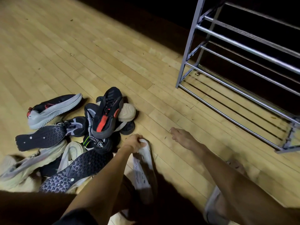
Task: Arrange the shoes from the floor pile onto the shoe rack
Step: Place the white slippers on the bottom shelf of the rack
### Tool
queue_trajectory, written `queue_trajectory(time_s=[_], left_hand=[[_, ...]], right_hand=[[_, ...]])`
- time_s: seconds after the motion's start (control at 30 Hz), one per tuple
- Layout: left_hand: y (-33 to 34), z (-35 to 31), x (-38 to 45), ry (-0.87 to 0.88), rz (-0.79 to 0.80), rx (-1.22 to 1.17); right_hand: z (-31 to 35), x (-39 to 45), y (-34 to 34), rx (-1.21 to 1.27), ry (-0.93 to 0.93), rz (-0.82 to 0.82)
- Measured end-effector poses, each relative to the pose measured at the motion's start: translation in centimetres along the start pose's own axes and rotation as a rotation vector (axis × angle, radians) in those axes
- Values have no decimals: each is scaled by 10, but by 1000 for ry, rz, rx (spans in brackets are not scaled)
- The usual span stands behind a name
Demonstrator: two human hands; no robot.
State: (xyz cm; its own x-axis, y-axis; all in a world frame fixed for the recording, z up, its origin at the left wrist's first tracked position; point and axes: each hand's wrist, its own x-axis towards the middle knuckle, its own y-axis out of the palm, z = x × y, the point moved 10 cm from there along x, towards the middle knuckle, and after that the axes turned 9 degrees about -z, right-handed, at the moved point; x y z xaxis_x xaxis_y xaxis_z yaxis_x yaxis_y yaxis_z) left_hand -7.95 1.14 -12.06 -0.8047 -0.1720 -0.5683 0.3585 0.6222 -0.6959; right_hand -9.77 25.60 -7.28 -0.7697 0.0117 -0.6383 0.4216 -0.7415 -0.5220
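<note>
Several shoes lie in a pile (90, 127) on the wooden floor at the left, among them a black shoe with red marks (105, 116) on top and a grey-soled shoe (52, 111) on its side. My left hand (134, 143) grips one end of a white shoe (142, 168) at the pile's right edge, its pale sole turned up. My right hand (181, 138) hovers over bare floor to the right, fingers relaxed and holding nothing. The metal shoe rack (243, 46) stands at the upper right, with no shoes on the bars in view.
Two black-soled shoes (40, 137) (78, 169) lie sole up in the pile, with a beige shoe (24, 168) at the far left. Bare floor (154, 103) separates pile and rack. A grey sandal strap (212, 203) shows at the bottom right. Beyond the floor it is dark.
</note>
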Motion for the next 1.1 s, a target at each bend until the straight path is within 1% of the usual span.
queue_trajectory(time_s=[0.1,0.17,0.23,0.3,0.37,0.43,0.5,0.53,0.57,0.6,0.63,0.7,0.77,0.83,0.9,1.0,1.1], left_hand=[[-7,-11,-5,51,29,67],[-7,-22,-9,116,68,72],[-15,-39,-17,184,55,54],[-36,-62,-25,250,-21,9],[-61,-84,-35,280,-90,-49],[-87,-102,-46,300,-185,-37],[-115,-115,-61,264,-314,-28],[-127,-118,-67,226,-369,-40],[-135,-116,-74,158,-391,-79],[-141,-113,-80,82,-384,-148],[-142,-106,-83,7,-348,-266],[-136,-98,-92,-88,-242,-576],[-130,-100,-103,-127,-170,-832],[-130,-111,-120,-123,-136,-984],[-128,-130,-136,-95,-95,-1068],[-118,-160,-156,-70,-16,-1128],[-93,-183,-160,-68,46,-1133]], right_hand=[[-4,0,-8,1,16,-29],[-2,-2,-12,19,2,-33],[5,-9,-16,50,-8,-33],[16,-17,-23,86,-33,-41],[25,-26,-34,105,-66,-68],[37,-39,-49,95,-106,-105],[52,-54,-69,79,-169,-160],[61,-61,-81,78,-208,-195],[71,-69,-94,81,-258,-227],[80,-77,-106,89,-299,-255],[88,-86,-118,95,-334,-281],[98,-101,-138,106,-369,-314],[103,-114,-155,97,-383,-354],[105,-127,-167,96,-407,-404],[100,-133,-170,138,-387,-420],[84,-133,-151,225,-295,-344],[73,-133,-128,325,-237,-275]])
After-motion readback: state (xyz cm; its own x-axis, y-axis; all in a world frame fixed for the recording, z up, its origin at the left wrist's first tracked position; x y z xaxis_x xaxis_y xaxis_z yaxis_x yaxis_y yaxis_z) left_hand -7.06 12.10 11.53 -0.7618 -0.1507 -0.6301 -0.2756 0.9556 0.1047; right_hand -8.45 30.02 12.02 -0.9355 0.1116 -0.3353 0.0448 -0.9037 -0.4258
